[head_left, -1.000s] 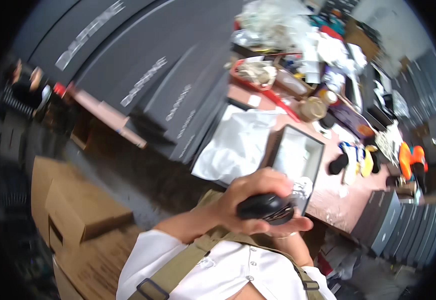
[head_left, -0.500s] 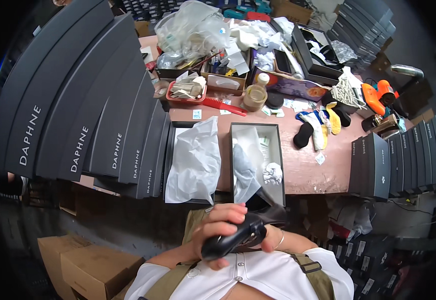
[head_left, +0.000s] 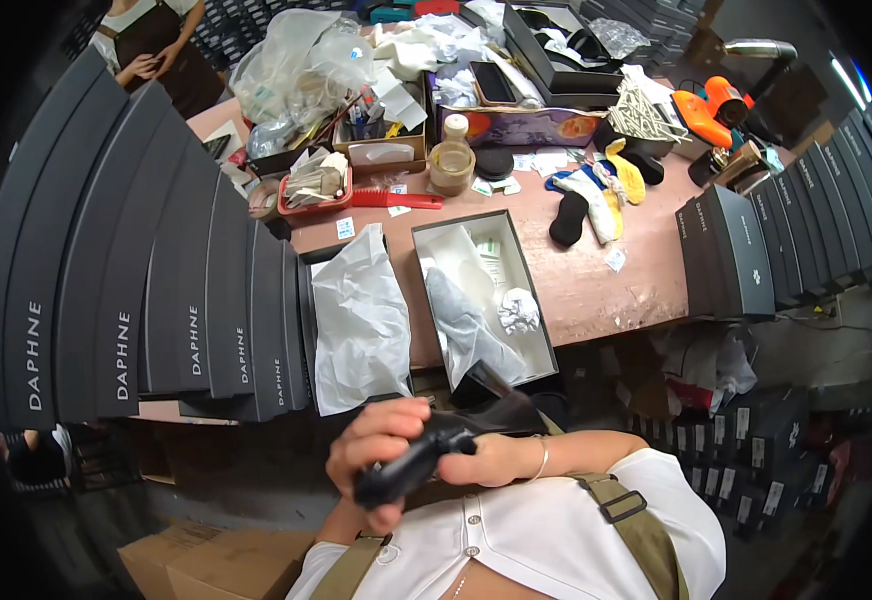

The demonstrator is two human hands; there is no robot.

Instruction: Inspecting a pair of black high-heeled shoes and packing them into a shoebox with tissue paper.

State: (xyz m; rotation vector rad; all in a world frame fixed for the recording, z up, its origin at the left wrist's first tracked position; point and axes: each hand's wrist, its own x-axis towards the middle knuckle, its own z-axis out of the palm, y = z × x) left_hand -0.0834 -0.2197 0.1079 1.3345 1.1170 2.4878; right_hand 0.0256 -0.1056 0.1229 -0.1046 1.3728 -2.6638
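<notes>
The black shoe (head_left: 411, 472) is at the lower centre of the frame, between both hands. The left hand (head_left: 374, 442) clamps its left end in curled fingers; the right hand (head_left: 494, 460) grips it, thumb visible, remaining fingers hidden.

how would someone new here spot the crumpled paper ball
On the pink table, find the open dark box, white inside, at the near edge. Toward its right side sits the white paper ball. It is a compact wad, unlike the broad white sheet left of the box.
</notes>
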